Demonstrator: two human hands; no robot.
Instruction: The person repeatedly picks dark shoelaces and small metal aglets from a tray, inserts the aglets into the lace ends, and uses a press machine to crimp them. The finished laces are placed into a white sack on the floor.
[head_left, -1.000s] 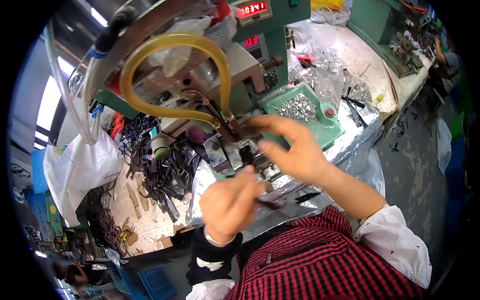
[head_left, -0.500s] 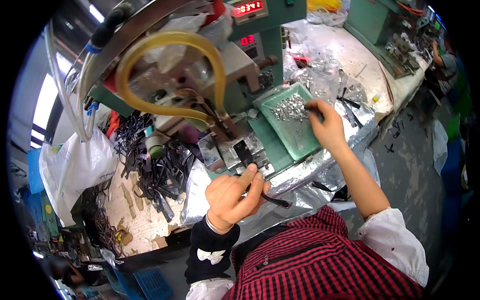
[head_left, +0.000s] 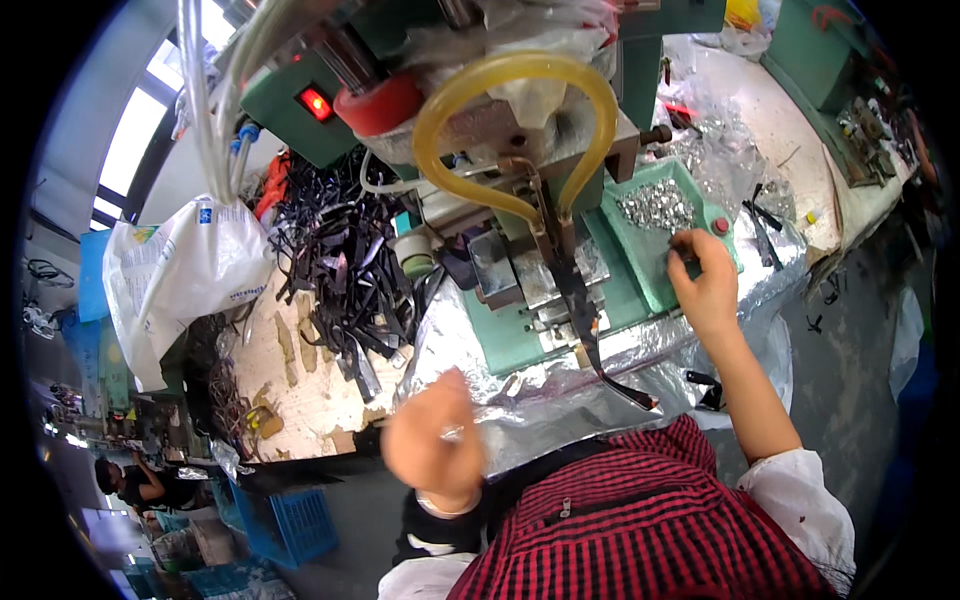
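Note:
My left hand [head_left: 435, 440] is smeared by motion over the front edge of the foil-covered bench, apart from the machine; its fingers do not show clearly. A black strip shaped like a glasses temple [head_left: 578, 305] stands in the machine's metal fixture [head_left: 540, 275], under the copper-coloured electrodes [head_left: 548, 225]. Its thin curved end sticks out toward me. My right hand [head_left: 708, 290] is over the green tray [head_left: 655, 285], thumb and forefinger bent together beside the small silver metal parts [head_left: 657, 205]. Something dark shows at the fingertips, too small to name.
A yellow hose [head_left: 515, 70] loops above the fixture. Left of it lies a heap of black strips [head_left: 345, 260], with a white plastic bag [head_left: 180, 285] beyond. A red button [head_left: 720, 226] is at the tray's right side. Clear plastic bags [head_left: 715, 140] lie behind the tray.
My left hand has let go of the black strip and moved back toward me. The strip now stays in the fixture by itself. My right hand remains at the tray; the view has shifted left.

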